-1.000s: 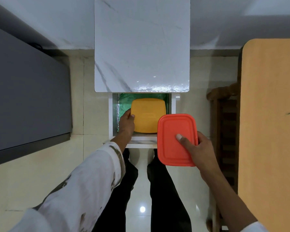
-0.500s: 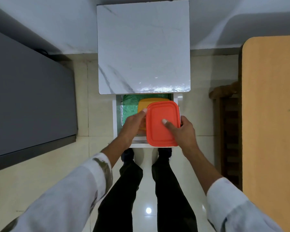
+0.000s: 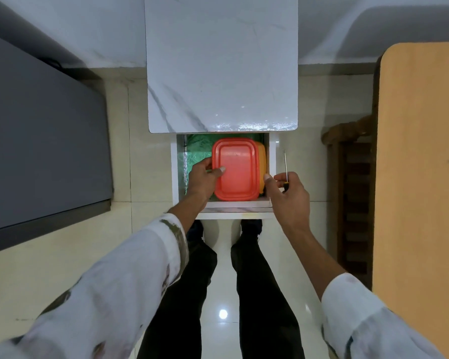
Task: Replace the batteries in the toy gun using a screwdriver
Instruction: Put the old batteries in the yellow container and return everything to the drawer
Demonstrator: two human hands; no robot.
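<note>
Compared with half a second ago, the red container (image 3: 237, 169) is no longer carried above the open drawer (image 3: 175, 177) by the right hand (image 3: 289, 195). It is now set inside the drawer at the centre of the frame, on top of the orange container (image 3: 262, 161), of which only the right edge is seen. The right hand has been taken off it and is held just right of the drawer. Its fingers are curled round the dark handle of a screwdriver (image 3: 285, 165), whose thin shaft is pointed towards the top of the frame. The red container's left edge is gripped by the left hand (image 3: 202, 178), with the thumb laid on the lid. The drawer is lined with green foil (image 3: 195, 156). What the lidded containers hold cannot be told.
</note>
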